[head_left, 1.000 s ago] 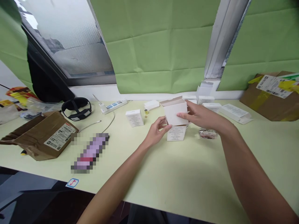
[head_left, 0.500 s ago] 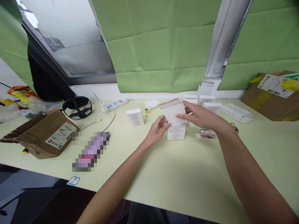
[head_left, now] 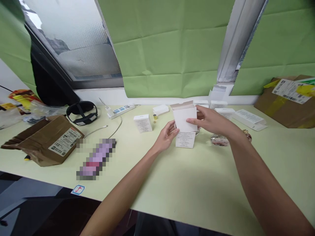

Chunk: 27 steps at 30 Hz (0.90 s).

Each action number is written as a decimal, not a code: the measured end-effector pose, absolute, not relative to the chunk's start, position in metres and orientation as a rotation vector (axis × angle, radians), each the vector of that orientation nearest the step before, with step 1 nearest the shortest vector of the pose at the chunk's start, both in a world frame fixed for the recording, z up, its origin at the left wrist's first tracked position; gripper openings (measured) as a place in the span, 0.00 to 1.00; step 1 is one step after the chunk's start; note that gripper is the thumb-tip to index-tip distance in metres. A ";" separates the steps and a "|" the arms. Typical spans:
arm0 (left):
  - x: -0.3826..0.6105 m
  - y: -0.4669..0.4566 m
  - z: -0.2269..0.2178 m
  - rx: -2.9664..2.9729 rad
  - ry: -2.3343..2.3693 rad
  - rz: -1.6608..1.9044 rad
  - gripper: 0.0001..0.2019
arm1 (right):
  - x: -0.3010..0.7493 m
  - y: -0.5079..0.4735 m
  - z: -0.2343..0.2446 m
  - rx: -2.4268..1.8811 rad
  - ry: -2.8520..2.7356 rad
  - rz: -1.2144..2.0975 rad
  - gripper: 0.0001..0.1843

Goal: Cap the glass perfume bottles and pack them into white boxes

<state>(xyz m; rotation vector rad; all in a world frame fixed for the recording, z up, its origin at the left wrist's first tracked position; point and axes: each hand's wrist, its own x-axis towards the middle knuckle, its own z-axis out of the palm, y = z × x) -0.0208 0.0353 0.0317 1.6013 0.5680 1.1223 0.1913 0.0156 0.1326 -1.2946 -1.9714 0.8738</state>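
A small white carton point(head_left: 185, 118) with its top flap open is held above the pale green table point(head_left: 197, 183). My right hand point(head_left: 209, 120) grips its right side, fingers wrapped round it. My left hand point(head_left: 166, 136) pinches its lower left corner. Directly under the carton stands another white box point(head_left: 185, 140) with printed text on its front. A small glass bottle point(head_left: 219, 140) lies just right of that box, below my right wrist.
A white box point(head_left: 143, 123) and a tiny gold item point(head_left: 155, 117) sit left of my hands. More white boxes point(head_left: 247, 118) line the back. A torn brown parcel point(head_left: 48, 139), black headband point(head_left: 82, 112), power strip point(head_left: 120, 109) and cable lie left; a cardboard box point(head_left: 287, 105) at far right.
The held carton has tipped slightly more upright and shifted a little; both hands stay on it.
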 end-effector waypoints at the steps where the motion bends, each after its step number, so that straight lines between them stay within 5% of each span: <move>1: -0.021 0.035 0.032 1.603 0.569 1.118 0.23 | 0.192 0.015 0.133 -1.304 -1.970 0.870 0.19; 27: -0.021 0.033 0.033 1.592 0.618 1.202 0.24 | 0.189 0.015 0.130 -1.260 -1.787 0.987 0.18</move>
